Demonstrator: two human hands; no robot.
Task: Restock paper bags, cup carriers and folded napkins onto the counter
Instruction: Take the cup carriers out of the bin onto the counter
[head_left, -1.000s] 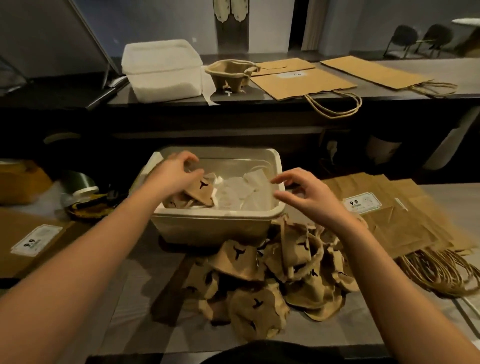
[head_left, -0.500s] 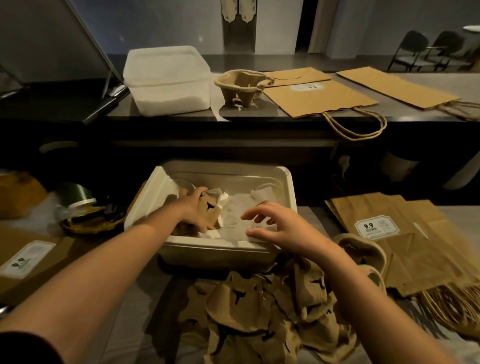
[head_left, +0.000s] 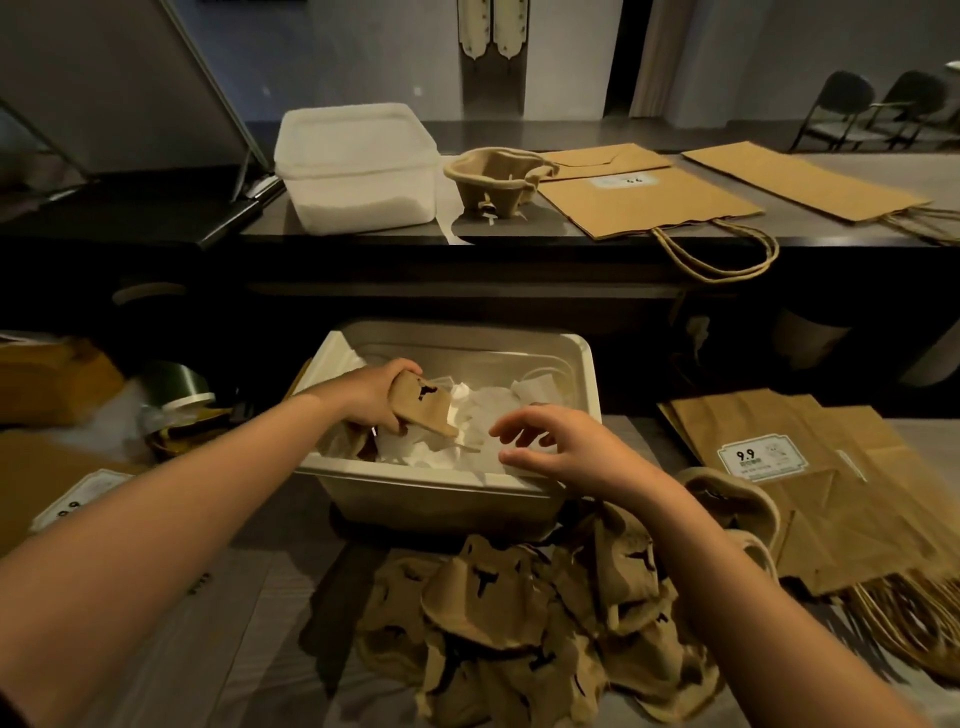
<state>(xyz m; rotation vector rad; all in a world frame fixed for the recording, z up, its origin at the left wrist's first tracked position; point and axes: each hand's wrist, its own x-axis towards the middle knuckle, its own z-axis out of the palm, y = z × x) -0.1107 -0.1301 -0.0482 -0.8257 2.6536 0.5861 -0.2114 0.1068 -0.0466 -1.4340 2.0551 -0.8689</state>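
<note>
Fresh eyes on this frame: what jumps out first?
First, the left hand gripping a brown moulded-pulp cup carrier inside the white plastic tub at centre, with the open right hand hovering over the tub's near rim. In front of the tub lies a heap of brown pulp cup carriers; a stack of brown paper bags with twisted handles sits to its right.

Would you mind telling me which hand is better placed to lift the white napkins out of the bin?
Right. The right hand is open just above the napkins, while the left hand grips a cup carrier.
</note>
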